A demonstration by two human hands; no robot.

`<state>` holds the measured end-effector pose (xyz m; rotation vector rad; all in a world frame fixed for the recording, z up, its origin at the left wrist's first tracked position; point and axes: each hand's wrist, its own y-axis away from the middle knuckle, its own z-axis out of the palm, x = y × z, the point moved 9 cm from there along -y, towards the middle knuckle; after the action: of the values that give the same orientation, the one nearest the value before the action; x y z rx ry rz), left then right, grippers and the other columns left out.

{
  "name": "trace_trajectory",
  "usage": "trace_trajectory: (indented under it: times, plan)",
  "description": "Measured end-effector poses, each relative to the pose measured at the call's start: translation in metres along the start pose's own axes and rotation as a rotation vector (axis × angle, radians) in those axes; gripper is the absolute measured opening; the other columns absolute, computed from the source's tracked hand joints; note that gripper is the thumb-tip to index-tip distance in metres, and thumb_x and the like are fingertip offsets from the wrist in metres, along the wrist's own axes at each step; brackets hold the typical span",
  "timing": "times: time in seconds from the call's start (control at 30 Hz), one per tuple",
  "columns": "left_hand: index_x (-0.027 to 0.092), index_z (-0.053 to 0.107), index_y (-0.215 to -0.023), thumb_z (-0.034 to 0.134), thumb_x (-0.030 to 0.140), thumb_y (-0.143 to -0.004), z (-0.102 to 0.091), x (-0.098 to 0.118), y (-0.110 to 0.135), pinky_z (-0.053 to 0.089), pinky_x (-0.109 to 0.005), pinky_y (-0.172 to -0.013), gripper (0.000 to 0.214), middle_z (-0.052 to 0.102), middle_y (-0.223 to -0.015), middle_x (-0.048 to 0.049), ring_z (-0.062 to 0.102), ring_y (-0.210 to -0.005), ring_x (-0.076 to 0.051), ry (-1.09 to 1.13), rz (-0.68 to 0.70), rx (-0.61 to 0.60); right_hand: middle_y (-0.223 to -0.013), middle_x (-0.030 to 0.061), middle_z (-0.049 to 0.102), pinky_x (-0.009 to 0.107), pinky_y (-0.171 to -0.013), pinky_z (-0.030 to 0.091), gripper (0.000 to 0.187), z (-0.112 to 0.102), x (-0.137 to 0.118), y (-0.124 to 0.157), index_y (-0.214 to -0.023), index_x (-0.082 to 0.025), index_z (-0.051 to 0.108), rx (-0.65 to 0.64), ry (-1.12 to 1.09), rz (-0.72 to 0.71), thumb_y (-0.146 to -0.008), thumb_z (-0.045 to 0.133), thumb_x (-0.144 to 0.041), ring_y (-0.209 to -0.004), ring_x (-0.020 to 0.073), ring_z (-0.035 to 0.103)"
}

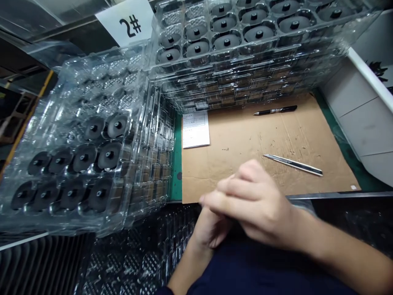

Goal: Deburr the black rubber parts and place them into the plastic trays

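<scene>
Both hands point(233, 209) sit clasped together over the near edge of the cardboard sheet point(239, 143), and no object shows in either. The right hand point(254, 200) lies on top, fingers together and extended across the left hand point(210, 227). Grip state: pressed together, palm to hand; the left fingers are mostly hidden, so their exact position cannot be told.

Nearest item: a snap-off utility knife point(293, 165), lying on the cardboard just beyond the right fingertips, not touching them. A black pen point(275, 110) lies farther back on the same sheet, near the tray stack. A printed white paper point(195, 129) rests at the sheet's far left corner. A green mat point(176, 164) shows along the cardboard's left side.

Clear plastic trays form two stacks: one point(245, 73) beyond the cardboard and one point(92, 135) to its left, seen tilted. Both hold dark round parts point(109, 155) in separate cells. A "2#" sign point(132, 24) stands behind them.
</scene>
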<state>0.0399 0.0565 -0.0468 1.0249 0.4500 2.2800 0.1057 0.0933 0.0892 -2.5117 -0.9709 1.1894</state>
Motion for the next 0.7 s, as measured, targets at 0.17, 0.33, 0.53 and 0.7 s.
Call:
trace_trajectory:
  times: [0.17,0.33,0.53,0.7]
  plan:
    - [0.025,0.061,-0.111,0.078,0.049,-0.057,0.011,0.0,0.004,0.053,-0.036,-0.086,0.061,0.066,-0.107,-0.0031,0.063,-0.098,-0.025,0.135,-0.053,-0.133,-0.091,0.0017,0.066,0.029,-0.074,0.041,0.023,0.001,0.069,0.006,-0.108,-0.022,0.064,0.067,-0.277,0.307,-0.091,0.048,-0.027,-0.08,0.0133,0.052]
    - [0.027,0.059,-0.117,0.068,0.053,-0.067,0.021,0.009,0.011,0.051,-0.032,-0.087,0.057,0.063,-0.116,-0.0039,0.063,-0.102,-0.024,0.297,-0.053,-0.268,-0.087,0.0039,0.064,0.034,-0.079,0.043,0.024,0.041,0.145,0.041,-0.103,-0.022,0.067,0.026,-0.21,0.53,-0.088,0.051,-0.033,-0.085,0.017,0.053]
    - [0.025,0.058,-0.119,0.048,0.067,-0.073,0.018,0.01,0.003,0.056,-0.025,-0.067,0.063,0.063,-0.113,-0.0075,0.068,-0.086,-0.021,0.343,-0.075,-0.285,-0.11,0.0073,0.057,0.042,-0.093,0.038,0.022,0.016,0.129,0.065,-0.106,-0.022,0.064,0.248,-0.1,0.547,-0.088,0.051,-0.026,-0.105,0.0213,0.05]
    - [0.034,0.046,-0.128,0.033,0.066,-0.082,0.008,0.026,-0.01,0.052,-0.019,-0.053,0.057,0.063,-0.111,-0.0063,0.069,-0.075,-0.017,0.251,0.077,-0.167,-0.089,0.0014,0.063,0.03,-0.081,0.048,0.022,-0.032,0.021,0.029,-0.102,-0.028,0.064,0.048,-0.387,-0.02,-0.087,0.051,-0.02,-0.085,0.016,0.059]
